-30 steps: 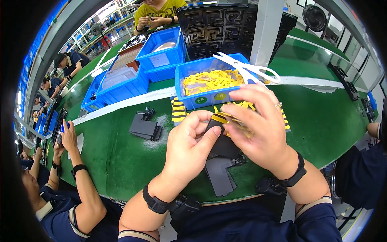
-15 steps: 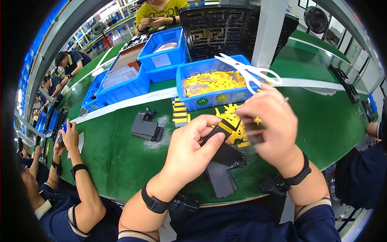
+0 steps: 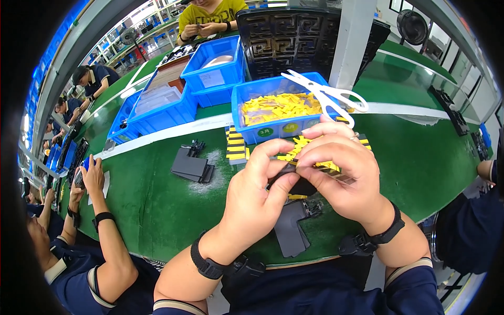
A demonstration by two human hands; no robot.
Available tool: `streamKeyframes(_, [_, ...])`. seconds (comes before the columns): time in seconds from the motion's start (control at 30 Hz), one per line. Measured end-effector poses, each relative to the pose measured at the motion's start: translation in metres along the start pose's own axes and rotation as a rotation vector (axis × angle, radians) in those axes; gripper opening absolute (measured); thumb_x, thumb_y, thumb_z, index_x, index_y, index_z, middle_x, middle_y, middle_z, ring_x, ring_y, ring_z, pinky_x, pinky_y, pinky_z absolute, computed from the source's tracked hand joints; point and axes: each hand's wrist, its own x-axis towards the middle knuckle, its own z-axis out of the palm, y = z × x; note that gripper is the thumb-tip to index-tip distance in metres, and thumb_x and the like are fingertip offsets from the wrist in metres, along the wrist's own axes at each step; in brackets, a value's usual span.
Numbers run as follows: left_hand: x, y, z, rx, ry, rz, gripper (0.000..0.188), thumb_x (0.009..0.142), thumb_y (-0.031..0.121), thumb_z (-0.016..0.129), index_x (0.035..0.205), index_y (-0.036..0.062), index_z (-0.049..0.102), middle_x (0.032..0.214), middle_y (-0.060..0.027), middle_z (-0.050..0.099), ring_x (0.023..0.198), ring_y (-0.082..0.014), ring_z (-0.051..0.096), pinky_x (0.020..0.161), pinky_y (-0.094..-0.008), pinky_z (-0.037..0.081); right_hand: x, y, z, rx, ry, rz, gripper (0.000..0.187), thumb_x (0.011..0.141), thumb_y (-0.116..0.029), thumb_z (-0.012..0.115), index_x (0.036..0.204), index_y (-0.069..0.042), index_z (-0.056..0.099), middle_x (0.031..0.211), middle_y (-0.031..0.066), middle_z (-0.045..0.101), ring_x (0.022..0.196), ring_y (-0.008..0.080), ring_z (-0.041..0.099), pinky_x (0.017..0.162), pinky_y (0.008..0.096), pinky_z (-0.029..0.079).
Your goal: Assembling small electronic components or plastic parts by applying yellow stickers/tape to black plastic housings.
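Observation:
My left hand [image 3: 257, 184] is closed on a black flat part [image 3: 302, 188], thumb and fingers pinching its upper end. My right hand [image 3: 349, 173] meets it there, its thumb and fingertips pressed together at the part's edge. A thin, partly see-through strip [image 3: 336, 175] lies along the right fingers; its exact kind is unclear. The fingers mostly hide the black part. Behind my hands lies a loose pile of small yellow pieces [image 3: 300, 143]. Below them, near the table edge, rest more black flat parts [image 3: 289, 231] with short dark cables.
White scissors [image 3: 336, 97] lie across a blue bin [image 3: 262, 134] of yellow pieces. Left of my hands are a black-and-yellow stack [image 3: 236, 143] and stacked black parts [image 3: 191, 165]. More blue bins [image 3: 163, 118] and a metal post [image 3: 350, 44] stand behind. Co-workers sit left and across.
My right hand has moved left and down to meet the left hand at the black part. The yellow piece seen on the part's end is now hidden by my fingers.

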Motion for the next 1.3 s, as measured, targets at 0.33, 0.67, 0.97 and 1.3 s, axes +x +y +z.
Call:
streamKeyframes(0.33, [0.003,-0.002,0.0,-0.586,0.007,-0.262,0.024,0.089,0.001,0.053,0.112,-0.0036,0.048,0.097,-0.0093,0.065,0.09,-0.0108,0.06,0.079,-0.0232,0.047,-0.002,0.006,0.006,-0.136,0.237,0.018,0.021,0.064,0.007,0.067,0.082,-0.004,0.06,0.076,0.0077,0.061,0.071,0.0249,0.059,0.072,0.035,0.047])
streamKeyframes(0.67, [0.002,-0.003,0.001,-0.531,0.035,-0.252,0.024,0.088,0.001,0.055,0.111,-0.002,0.05,0.096,-0.0082,0.066,0.089,-0.0086,0.06,0.078,-0.0224,0.047,-0.002,0.006,0.007,-0.128,0.209,0.012,0.023,0.064,0.009,0.065,0.084,-0.002,0.06,0.074,0.0092,0.06,0.069,0.0258,0.058,0.064,0.0331,0.046])
streamKeyframes(0.97, [-0.004,-0.005,0.005,-0.118,0.095,-0.151,0.024,0.085,0.003,0.059,0.109,0.0001,0.052,0.089,-0.0119,0.068,0.079,-0.0123,0.065,0.069,-0.026,0.051,-0.003,0.006,0.014,-0.17,0.131,-0.028,0.022,0.061,0.005,0.067,0.08,-0.004,0.058,0.072,0.0074,0.057,0.069,0.0256,0.055,0.064,0.0344,0.044])
streamKeyframes(1.3, [0.006,-0.012,-0.01,-0.547,0.091,-0.297,0.018,0.089,0.002,0.051,0.106,-0.0035,0.05,0.092,-0.0113,0.065,0.086,-0.0122,0.062,0.078,-0.0245,0.05,0.003,0.016,0.003,-0.02,0.16,0.454,0.008,0.082,-0.006,0.059,0.085,0.002,0.062,0.073,0.0114,0.059,0.064,0.0202,0.057,0.061,0.0301,0.044])
